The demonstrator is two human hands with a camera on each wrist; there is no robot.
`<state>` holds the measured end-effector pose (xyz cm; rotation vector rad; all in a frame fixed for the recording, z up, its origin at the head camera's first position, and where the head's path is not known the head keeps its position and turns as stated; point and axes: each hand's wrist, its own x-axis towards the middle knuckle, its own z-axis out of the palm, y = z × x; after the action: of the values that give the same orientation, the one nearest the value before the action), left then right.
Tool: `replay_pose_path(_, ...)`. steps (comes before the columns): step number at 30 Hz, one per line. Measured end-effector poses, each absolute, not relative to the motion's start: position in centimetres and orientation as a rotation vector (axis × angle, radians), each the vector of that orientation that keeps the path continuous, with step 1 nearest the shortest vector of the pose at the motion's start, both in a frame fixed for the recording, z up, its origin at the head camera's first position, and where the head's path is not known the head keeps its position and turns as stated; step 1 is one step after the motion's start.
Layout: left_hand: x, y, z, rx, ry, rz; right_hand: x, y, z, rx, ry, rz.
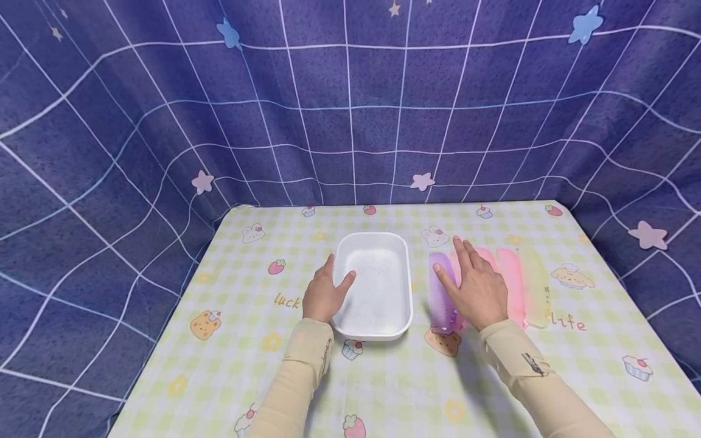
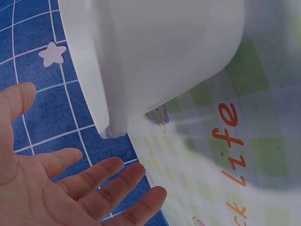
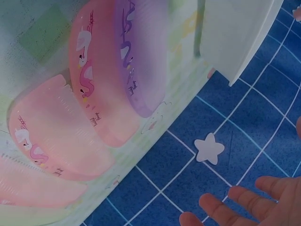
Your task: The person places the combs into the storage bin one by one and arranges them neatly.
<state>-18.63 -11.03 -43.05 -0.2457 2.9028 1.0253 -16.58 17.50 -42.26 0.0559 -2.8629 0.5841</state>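
A white rectangular tray (image 1: 409,286) with rounded corners sits mid-table, with nothing visible inside. My left hand (image 1: 325,294) is at its left side, fingers spread and thumb over the rim; the left wrist view shows the palm (image 2: 51,197) apart from the tray wall. Over a row of translucent combs my right hand (image 1: 481,293) hovers with straight fingers, holding nothing. The row has a purple comb (image 1: 441,292) nearest the tray, then pink combs (image 1: 511,283), and a yellow-green comb (image 1: 534,280) farthest right. Flamingo prints show on the pink comb (image 3: 96,80) in the right wrist view.
A checked green-and-white cloth (image 1: 235,365) with cartoon prints covers the table. Behind and at both sides hangs a blue curtain (image 1: 378,128) with white grid lines and stars. The table's back edge meets this curtain.
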Motion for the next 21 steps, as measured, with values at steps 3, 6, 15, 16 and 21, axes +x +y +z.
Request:
replay_pose_path(3, -18.63, -11.12, -43.17, -0.253, 2.898, 1.029, -16.6, 17.52, -42.3, 0.053, -2.867, 0.586)
replay_pose_path(6, -18.71, -11.22, -43.34, -0.264, 2.891, 1.038, -16.6, 17.5, -42.27, 0.053, -2.863, 0.591)
replay_pose_path(15, -18.81, -11.36, -43.77, -0.289, 2.869, 1.033, -16.64, 17.52, -42.41, 0.053, -2.856, 0.592)
replay_pose_path(16, -18.83, -11.36, -43.81, -0.29, 2.87, 1.03, -16.64, 17.53, -42.43, 0.053, -2.856, 0.593)
replay_pose_path(21, -18.88, -11.43, -43.98, -0.295, 2.889, 1.021, -16.58, 17.64, -42.53, 0.054, -2.86, 0.595)
